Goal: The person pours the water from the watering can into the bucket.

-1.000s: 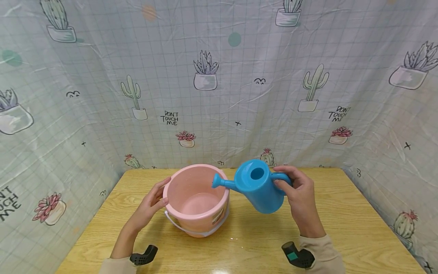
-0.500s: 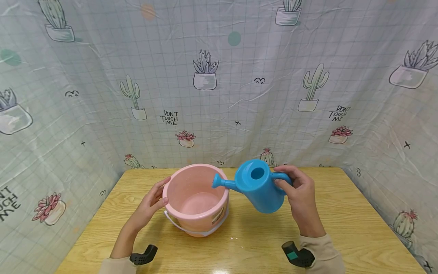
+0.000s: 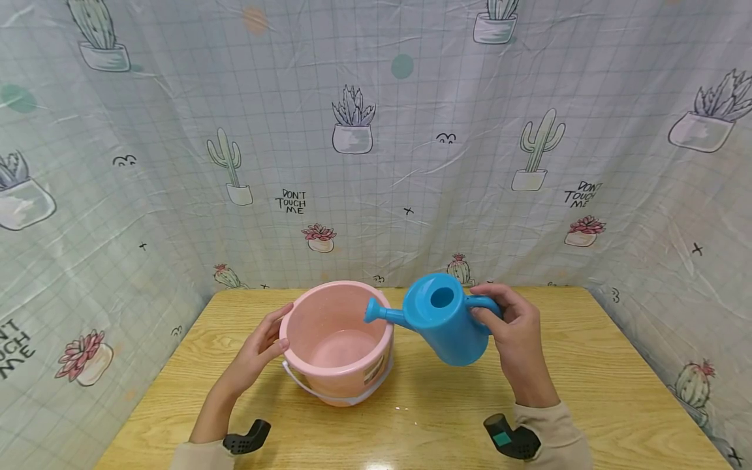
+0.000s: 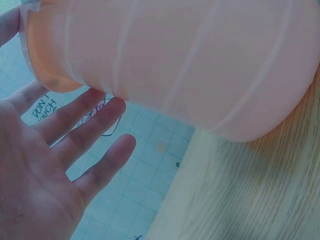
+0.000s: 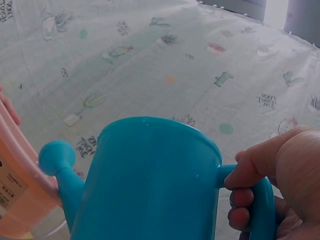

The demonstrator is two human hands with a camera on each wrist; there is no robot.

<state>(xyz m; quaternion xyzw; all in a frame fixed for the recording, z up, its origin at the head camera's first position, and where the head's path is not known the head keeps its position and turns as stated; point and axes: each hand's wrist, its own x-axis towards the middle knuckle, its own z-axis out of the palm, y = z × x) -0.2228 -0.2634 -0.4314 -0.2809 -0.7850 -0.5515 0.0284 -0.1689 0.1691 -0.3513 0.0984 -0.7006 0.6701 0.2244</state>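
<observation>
A pink bucket (image 3: 341,356) stands upright on the wooden table, its inside bare apart from a faint sheen at the bottom. My left hand (image 3: 261,346) rests on its left side, thumb at the rim. In the left wrist view, the fingers (image 4: 95,125) lie spread and fairly straight along the wall. A blue watering can (image 3: 452,326) is raised beside the bucket, its sprinkler-headed spout (image 3: 376,311) reaching over the right rim. My right hand (image 3: 517,336) grips the can by its looped handle (image 5: 262,210). No water stream shows from the spout.
The bucket's white carrying handle (image 3: 352,399) hangs down at the front. Small shiny drops (image 3: 405,410) dot the wooden table (image 3: 587,378) in front of the can. A cactus-print curtain (image 3: 405,163) closes off the back and sides.
</observation>
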